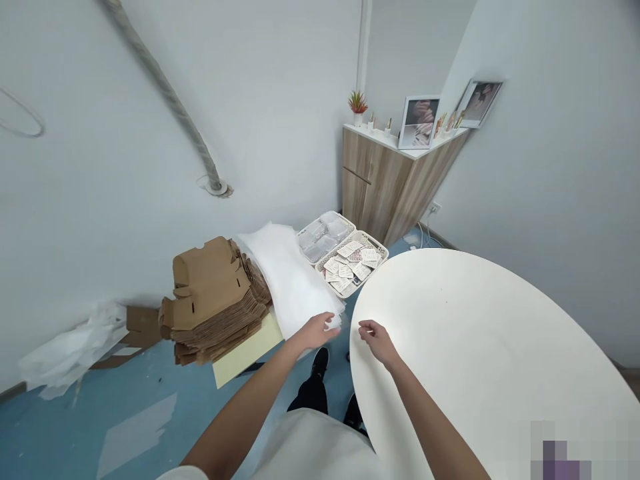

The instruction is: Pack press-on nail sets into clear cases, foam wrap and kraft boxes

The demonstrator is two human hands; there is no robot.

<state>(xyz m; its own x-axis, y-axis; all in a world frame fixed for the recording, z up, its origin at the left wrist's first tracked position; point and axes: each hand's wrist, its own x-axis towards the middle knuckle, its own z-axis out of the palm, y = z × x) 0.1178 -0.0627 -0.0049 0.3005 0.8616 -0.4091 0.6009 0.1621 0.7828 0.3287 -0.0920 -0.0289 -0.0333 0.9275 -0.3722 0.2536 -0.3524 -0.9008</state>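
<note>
My left hand (318,329) reaches out to the near corner of a stack of white foam sheets (287,273), its fingers closed on the edge of the sheets. My right hand (376,339) hovers over the near left rim of the round white table (480,347), fingers loosely curled in a pinch; whether anything is in them is too small to tell. Left of the sheets lies a pile of flat brown cardboard boxes (215,300) on a pale yellow board (245,353).
Two white baskets (350,257) with small packets and clear boxes stand behind the sheets. A wooden cabinet (390,180) with framed pictures and a small plant fills the corner. Crumpled plastic and cardboard scraps (80,347) lie at the left on the blue floor. My black shoes (320,363) show below.
</note>
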